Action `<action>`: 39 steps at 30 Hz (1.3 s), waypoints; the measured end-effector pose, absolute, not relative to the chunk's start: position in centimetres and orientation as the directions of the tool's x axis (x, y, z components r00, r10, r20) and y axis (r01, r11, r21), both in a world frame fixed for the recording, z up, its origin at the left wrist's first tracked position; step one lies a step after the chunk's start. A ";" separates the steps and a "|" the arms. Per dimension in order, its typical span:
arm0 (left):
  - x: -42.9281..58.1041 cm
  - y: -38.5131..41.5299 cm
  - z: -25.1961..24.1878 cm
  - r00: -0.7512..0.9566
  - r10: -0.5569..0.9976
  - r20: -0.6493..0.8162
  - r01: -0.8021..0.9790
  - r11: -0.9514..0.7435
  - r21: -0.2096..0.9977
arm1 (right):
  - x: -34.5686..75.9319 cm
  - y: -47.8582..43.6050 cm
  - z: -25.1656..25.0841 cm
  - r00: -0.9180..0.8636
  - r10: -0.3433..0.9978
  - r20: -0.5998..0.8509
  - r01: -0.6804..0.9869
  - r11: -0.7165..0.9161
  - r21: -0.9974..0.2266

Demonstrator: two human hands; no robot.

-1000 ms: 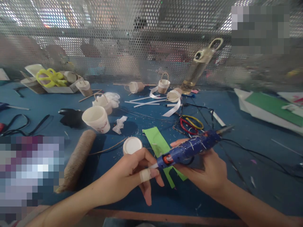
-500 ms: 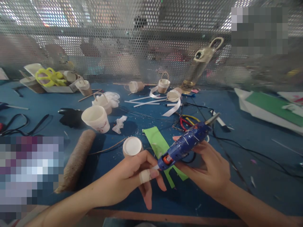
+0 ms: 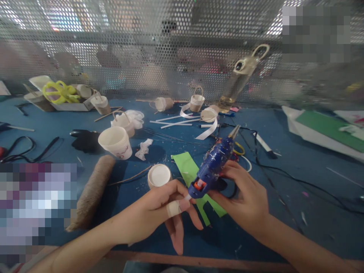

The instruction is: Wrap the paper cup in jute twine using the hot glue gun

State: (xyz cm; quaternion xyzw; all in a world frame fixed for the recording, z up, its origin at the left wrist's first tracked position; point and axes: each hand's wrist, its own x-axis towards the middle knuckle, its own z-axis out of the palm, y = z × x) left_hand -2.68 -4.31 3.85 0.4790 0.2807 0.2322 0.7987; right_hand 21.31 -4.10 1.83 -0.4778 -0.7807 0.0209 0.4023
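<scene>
— Right hand (image 3: 250,201): what's it doing?
— Wrapped around a blue glue gun (image 3: 214,163), held above the worktop (image 3: 307,151), nozzle pointing away; the grip is hidden under the fingers, and which of the wires (image 3: 287,176) feeds it I can't tell
— And the left hand (image 3: 153,216)?
— Fingertips pinched at the gun's back end, on a pale glue stick (image 3: 187,196), mostly covered. One finger wears a plaster
— Below them?
— A green paper strip (image 3: 186,165), partly hidden, beside a small white-topped cup (image 3: 159,175)
</scene>
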 end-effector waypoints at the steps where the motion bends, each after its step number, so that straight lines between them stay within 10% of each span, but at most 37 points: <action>1: -2.6 -4.3 3.9 0.732 0.643 -0.225 -0.110 0.438 0.892 | 21.2 -4.0 1.8 -0.214 0.779 0.590 0.725 0.531 -0.438; 26: -2.2 -4.0 2.3 0.773 0.613 -0.166 -0.256 0.539 0.802 | 20.6 -3.5 2.0 -0.210 0.848 0.486 0.703 0.476 -0.528; 39: -2.2 -4.1 2.9 0.727 0.646 -0.231 -0.174 0.499 0.849 | 21.1 -2.7 1.8 -0.416 0.733 0.538 0.733 0.621 -0.278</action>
